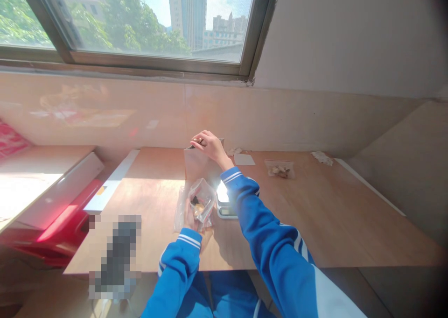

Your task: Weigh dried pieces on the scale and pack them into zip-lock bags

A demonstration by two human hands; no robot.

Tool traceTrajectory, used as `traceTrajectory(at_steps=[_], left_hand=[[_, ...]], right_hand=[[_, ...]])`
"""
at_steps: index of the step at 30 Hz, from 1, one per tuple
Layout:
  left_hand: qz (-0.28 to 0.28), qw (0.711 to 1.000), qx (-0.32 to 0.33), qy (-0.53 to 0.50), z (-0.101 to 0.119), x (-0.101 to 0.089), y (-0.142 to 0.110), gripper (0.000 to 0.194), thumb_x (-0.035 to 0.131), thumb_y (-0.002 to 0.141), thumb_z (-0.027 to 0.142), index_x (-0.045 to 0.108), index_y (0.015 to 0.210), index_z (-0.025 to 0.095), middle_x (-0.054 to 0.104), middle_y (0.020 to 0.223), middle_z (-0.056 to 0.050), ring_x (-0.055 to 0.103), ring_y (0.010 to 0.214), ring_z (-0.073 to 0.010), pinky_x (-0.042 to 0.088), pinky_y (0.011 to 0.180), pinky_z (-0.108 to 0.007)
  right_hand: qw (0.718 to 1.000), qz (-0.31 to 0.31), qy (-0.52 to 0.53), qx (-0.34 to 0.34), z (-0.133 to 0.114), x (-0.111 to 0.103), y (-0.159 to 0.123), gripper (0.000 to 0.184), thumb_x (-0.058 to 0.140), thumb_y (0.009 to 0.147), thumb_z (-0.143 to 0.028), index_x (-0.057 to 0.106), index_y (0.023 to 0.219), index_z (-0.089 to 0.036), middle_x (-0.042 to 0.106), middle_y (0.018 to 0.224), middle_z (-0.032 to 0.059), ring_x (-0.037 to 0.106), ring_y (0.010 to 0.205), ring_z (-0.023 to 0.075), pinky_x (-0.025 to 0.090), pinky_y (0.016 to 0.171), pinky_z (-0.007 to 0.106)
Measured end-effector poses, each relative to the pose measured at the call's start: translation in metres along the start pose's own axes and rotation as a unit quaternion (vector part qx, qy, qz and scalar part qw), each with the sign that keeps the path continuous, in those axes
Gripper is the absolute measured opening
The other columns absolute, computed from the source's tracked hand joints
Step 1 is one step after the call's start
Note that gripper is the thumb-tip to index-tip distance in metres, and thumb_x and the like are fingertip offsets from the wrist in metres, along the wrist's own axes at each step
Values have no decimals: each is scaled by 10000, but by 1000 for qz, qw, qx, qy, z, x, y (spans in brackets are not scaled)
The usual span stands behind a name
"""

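My left hand (191, 219) holds a clear plastic bag (206, 190) from below, its mouth facing up. Inside the bag lie a dark piece and some tan pieces (199, 208), too small to name. My right hand (209, 145) reaches forward over the top of an upright cardboard box (196, 163). Its fingers are bent together around a small brownish piece (199, 141) whose kind I cannot make out. Under my right forearm stands a white digital scale (227, 210), partly hidden by the sleeve and bright with glare.
On the wooden table (315, 224), a clear bag of brown pieces (280, 169) lies to the right. Behind the scale are a white paper (244, 159) and crumpled plastic (234, 151). More crumpled white material (322, 158) lies far right. A red stool (66, 229) stands left.
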State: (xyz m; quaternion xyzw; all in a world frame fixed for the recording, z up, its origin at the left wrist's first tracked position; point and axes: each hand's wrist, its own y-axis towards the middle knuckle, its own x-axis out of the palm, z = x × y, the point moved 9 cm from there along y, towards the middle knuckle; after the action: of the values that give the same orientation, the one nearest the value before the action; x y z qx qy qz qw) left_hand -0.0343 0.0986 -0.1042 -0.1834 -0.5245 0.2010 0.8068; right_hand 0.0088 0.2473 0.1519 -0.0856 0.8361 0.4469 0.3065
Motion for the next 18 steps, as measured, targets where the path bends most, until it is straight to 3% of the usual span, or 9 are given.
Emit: traceTrajectory(at_steps=[4, 8, 15, 18], left_hand=[[-20, 1000, 7, 11, 3, 7, -4, 326, 667, 819, 362, 683, 1081, 170, 622, 674, -17, 607, 572, -115, 565, 670, -290], [-32, 999, 12, 15, 3, 9, -4, 320, 661, 820, 393, 695, 1038, 161, 639, 718, -35, 620, 604, -118, 554, 639, -259], [2, 999, 15, 48, 3, -1, -1, 320, 648, 826, 422, 686, 991, 151, 644, 686, -44, 619, 588, -159, 555, 611, -315], [10, 998, 20, 55, 4, -4, 1, 305, 576, 873, 438, 674, 904, 150, 623, 645, -44, 609, 568, -157, 558, 618, -326]], right_hand=[[992, 31, 107, 53, 11, -4, -1, 252, 544, 931, -413, 663, 947, -192, 682, 944, 36, 635, 883, 146, 476, 789, 238], [978, 55, 184, 84, 18, -6, 1, 318, 552, 908, -480, 673, 938, -188, 711, 929, 34, 657, 819, 135, 501, 786, 247], [975, 28, 192, 108, 18, -8, 3, 345, 565, 893, -508, 688, 913, -187, 732, 879, 29, 643, 764, 137, 491, 721, 236], [975, 53, 190, 102, 22, -15, 4, 351, 523, 923, -499, 671, 934, -181, 723, 927, 44, 643, 808, 147, 488, 753, 248]])
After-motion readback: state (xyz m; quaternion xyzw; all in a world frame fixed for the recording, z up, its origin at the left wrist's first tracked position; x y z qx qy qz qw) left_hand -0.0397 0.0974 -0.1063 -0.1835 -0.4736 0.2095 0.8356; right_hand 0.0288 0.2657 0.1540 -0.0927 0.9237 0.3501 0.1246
